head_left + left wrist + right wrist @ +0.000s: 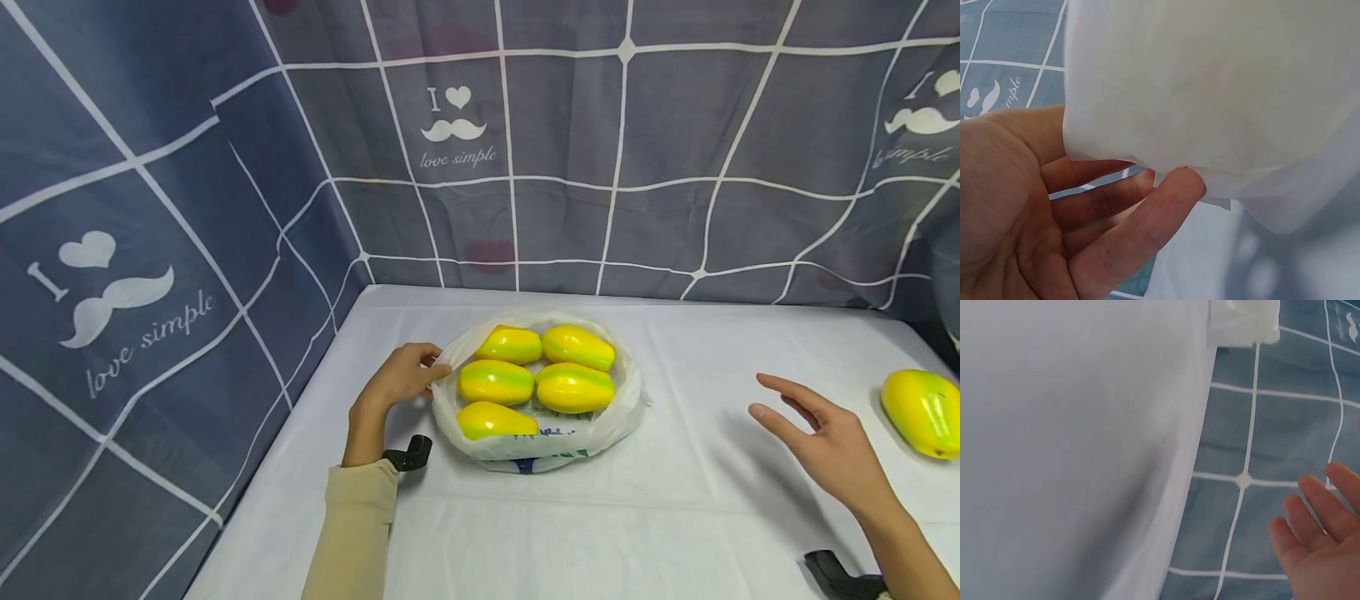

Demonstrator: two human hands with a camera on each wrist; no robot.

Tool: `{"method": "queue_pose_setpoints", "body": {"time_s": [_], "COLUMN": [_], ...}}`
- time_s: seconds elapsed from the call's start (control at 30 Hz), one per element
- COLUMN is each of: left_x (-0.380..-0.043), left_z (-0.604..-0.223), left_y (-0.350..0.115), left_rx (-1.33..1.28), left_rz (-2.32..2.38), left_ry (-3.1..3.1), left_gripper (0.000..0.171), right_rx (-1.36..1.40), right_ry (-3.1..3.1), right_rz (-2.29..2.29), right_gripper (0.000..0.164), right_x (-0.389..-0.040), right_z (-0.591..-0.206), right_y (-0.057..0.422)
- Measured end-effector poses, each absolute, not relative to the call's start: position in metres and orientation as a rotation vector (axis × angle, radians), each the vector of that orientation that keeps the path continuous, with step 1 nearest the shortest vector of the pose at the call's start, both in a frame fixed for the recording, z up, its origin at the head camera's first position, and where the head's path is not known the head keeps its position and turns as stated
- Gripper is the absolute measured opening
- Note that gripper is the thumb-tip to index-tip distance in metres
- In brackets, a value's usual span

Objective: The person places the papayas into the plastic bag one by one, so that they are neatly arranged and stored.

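Observation:
A white plastic bag (632,417) stands with its mouth spread on the table, and several yellow-green papayas (574,388) lie inside it. At the bag's left rim my left hand (401,375) pinches the plastic between thumb and fingers; the left wrist view shows the thin film (1210,94) between them. My right hand (825,446) is held over the table to the right of the bag, fingers apart and holding nothing. One more papaya (924,414) lies on the table at the far right, beyond my right hand.
A white cloth (600,533) covers the table. Dark blue-grey curtains (562,125) with white grid lines hang along the back and left side. A dark object (947,283) stands at the right edge. Black wrist mounts (408,454) show at both wrists.

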State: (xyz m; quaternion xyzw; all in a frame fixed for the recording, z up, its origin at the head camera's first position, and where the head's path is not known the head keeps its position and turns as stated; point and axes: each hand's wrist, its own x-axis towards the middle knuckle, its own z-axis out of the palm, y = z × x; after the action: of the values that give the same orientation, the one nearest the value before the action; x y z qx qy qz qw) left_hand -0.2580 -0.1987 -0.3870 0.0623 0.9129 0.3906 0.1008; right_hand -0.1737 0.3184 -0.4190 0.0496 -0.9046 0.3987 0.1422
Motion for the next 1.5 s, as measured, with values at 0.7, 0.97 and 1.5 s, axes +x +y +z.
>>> {"method": "queue_pose_setpoints", "body": {"time_s": [0.7,0.97,1.5], "left_x": [-0.256,-0.256,-0.255], "left_z": [-0.389,-0.388,-0.387], "left_y": [-0.198,-0.197,-0.196], "left_rx": [0.180,0.177,0.172], "left_rz": [1.127,1.121,1.120], "left_ry": [2.709,2.721,2.723], "left_gripper": [0.034,0.034,0.033], "right_rx": [-0.340,-0.342,-0.546], "right_ry": [-2.473,-2.369,-2.672], "right_rz": [1.036,0.895,0.850], "right_gripper": [0.059,0.058,0.069], "right_x": [-0.175,-0.201,-0.221], "right_z": [-0.442,-0.484,-0.447], "right_y": [0.391,0.450,0.483]}}
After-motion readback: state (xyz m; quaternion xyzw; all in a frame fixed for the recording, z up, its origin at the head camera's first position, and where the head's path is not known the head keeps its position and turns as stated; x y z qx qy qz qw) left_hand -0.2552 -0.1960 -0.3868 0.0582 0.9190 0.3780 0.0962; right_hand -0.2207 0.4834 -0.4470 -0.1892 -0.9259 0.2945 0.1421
